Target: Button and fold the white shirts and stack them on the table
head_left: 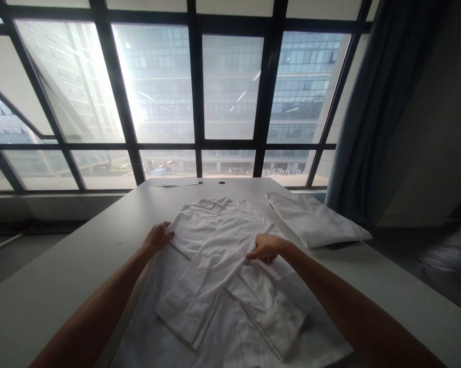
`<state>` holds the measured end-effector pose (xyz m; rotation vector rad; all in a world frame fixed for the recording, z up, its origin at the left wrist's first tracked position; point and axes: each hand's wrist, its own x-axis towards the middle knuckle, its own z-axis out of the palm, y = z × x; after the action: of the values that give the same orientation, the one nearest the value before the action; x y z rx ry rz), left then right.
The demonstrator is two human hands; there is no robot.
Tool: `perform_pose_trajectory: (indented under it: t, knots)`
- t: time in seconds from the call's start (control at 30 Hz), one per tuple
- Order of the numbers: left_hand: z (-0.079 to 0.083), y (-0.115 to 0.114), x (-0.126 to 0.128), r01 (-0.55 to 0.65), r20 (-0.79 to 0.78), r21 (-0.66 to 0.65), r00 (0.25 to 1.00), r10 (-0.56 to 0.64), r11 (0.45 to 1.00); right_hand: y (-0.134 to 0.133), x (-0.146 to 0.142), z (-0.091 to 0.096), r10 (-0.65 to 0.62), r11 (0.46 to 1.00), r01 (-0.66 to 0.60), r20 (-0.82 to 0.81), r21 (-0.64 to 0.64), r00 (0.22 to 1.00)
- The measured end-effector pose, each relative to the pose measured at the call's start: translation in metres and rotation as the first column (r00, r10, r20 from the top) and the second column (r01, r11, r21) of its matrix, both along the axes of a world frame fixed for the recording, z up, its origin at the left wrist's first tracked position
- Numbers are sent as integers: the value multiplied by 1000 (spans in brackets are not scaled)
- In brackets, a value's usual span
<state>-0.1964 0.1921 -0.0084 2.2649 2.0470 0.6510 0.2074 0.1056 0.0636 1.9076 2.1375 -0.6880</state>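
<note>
A white long-sleeved shirt (215, 255) lies spread on the table with its collar at the far end. Both sleeves are folded inward and cross over the front, cuffs pointing toward me. At the shirt's left edge, near the shoulder, my left hand (159, 239) is closed on the fabric between thumb and fingers. My right hand (267, 247) pinches the upper sleeve's cloth on the right side, its fingers curled under. The shirt's lower part runs out of view at the bottom.
The white table (111, 245) reaches toward large windows (232, 87). A folded white cloth item (315, 217) lies at the right edge, slightly overhanging. A thin white sheet (171, 182) lies at the far end near two dark holes. A blue-grey curtain (364, 117) hangs at the right.
</note>
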Motion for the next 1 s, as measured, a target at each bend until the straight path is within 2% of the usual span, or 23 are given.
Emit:
perform_pose_trajectory:
  t: [0.03,0.1,0.17,0.23,0.3,0.4,0.5,0.57,0.67,0.77,0.87,0.93,1.0]
  knots:
    - [-2,0,0,-8,16,16,1000,8,1000,-8,3,2,15,991,-18,-21,-136,1000]
    - [-6,-2,-1,-3,55,36,998,1,999,-21,9,4,26,948,-33,-29,-318,999]
    - [-8,-5,-2,47,101,30,994,-49,998,-31,15,2,32,910,-47,-41,-411,999]
    - [-9,-10,-5,121,144,13,982,-121,993,-38,20,1,11,899,-55,-103,-435,995]
    - [-8,-17,-9,193,176,3,966,-190,981,-43,28,1,-39,905,-63,-229,-420,973]
    - [-5,-26,-13,265,216,7,941,-261,964,-48,42,2,-168,924,-6,-420,-382,892]
    - [-1,-31,-13,295,239,15,927,-290,955,-51,58,3,-221,947,68,-486,-313,846]
    - [-1,-32,-12,309,246,20,920,-304,951,-54,67,3,-176,964,65,-432,-259,885]
    - [-1,-31,-12,338,238,-9,915,-326,941,-60,74,3,-66,985,21,-259,-170,964]
    - [4,-32,-13,333,122,-76,939,-323,940,-65,77,3,21,998,-29,-124,-64,992]
    - [16,-31,-7,238,-74,-130,966,-249,962,-65,76,6,-41,994,33,-67,-106,997]
    - [25,-25,4,179,-141,-106,971,-193,978,-63,71,9,-83,990,77,-45,-121,996]
    - [32,-13,20,171,-143,-62,973,-179,983,-61,59,12,-38,999,40,-42,37,998]
